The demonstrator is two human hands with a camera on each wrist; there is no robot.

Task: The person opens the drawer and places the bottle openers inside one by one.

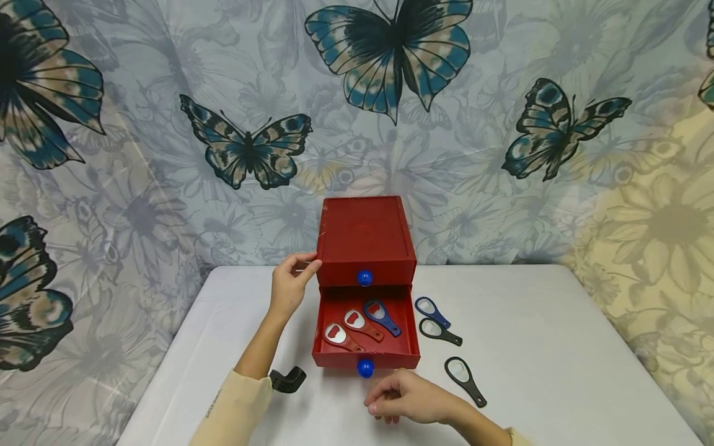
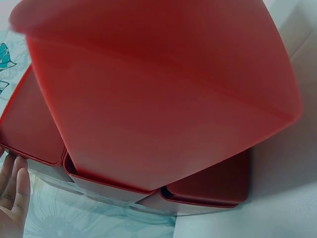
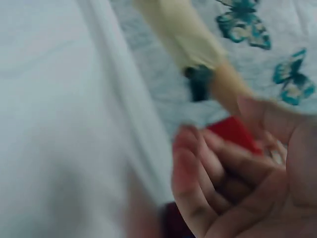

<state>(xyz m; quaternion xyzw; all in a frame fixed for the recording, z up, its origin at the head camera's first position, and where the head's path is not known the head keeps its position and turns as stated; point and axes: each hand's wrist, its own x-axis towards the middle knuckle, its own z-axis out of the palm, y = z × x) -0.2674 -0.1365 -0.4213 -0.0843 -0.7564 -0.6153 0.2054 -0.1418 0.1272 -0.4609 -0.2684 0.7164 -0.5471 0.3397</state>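
Observation:
A red two-drawer box (image 1: pixel 365 229) stands on the table, its upper drawer closed and its lower drawer (image 1: pixel 366 360) pulled out. Inside the lower drawer lie two red bottle openers (image 1: pixel 372 332) and a blue bottle opener (image 1: pixel 390 324). My left hand (image 1: pixel 287 288) rests its fingertips against the box's left side; in the left wrist view its fingers (image 2: pixel 21 188) are at the box edge. In front of the lower drawer's blue knob (image 1: pixel 365 368) hovers my right hand (image 1: pixel 409 396), fingers loosely bent and holding nothing. The right wrist view shows it blurred.
Right of the box lie a blue opener-shaped tool (image 1: pixel 440 318) and two black ones, one beside it (image 1: pixel 450 337) and one nearer (image 1: pixel 474 391). A black device (image 1: pixel 288 380) sits by the left forearm. Butterfly-printed cloth (image 1: pixel 463 210) hangs behind the white table (image 1: pixel 535 347).

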